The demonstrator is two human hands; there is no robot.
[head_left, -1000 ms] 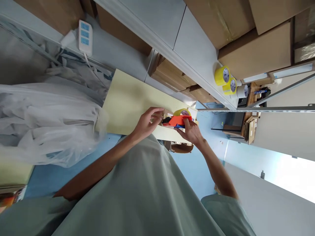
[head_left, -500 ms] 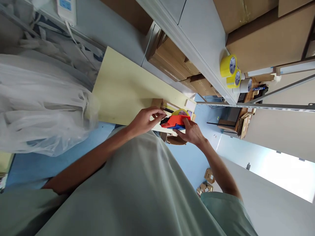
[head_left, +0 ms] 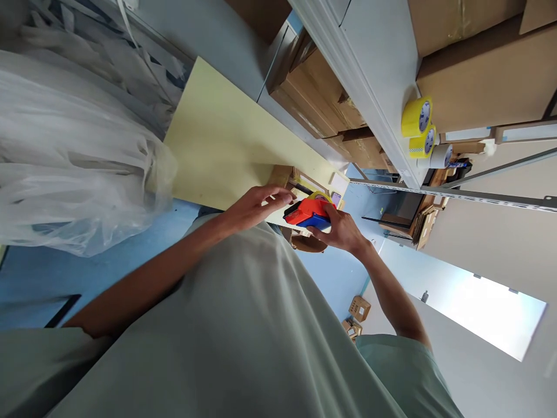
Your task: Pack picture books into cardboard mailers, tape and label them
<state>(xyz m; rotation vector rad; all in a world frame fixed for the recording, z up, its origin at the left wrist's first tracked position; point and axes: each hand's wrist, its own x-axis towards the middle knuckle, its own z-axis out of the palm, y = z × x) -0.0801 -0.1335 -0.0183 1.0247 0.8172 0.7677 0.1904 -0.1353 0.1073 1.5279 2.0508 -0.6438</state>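
My right hand (head_left: 340, 229) grips a red and blue tape dispenser (head_left: 308, 212), with the thumb on its red side. A yellow tape roll (head_left: 320, 196) shows at the dispenser's upper edge. Close to the dispenser's black front end is my left hand (head_left: 260, 206), fingers stretched out and thumb apart from them, with nothing visible in it. Behind both hands a small cardboard box (head_left: 282, 175) rests on the pale yellow table (head_left: 221, 139), partly covered by the left hand and the dispenser.
Yellow tape rolls (head_left: 416, 116) and a white roll (head_left: 441, 157) stand on a shelf (head_left: 369, 75) beside large cartons (head_left: 487, 69). More cardboard boxes (head_left: 322, 87) sit beyond the table. White plastic sheeting (head_left: 78, 168) hangs over the table's left end. A phone (head_left: 336, 198) lies near the dispenser.
The dispenser has tilted in my right hand, so more of its blue side shows. My left hand's fingers have straightened and spread from a near pinch. The view has shifted slightly.
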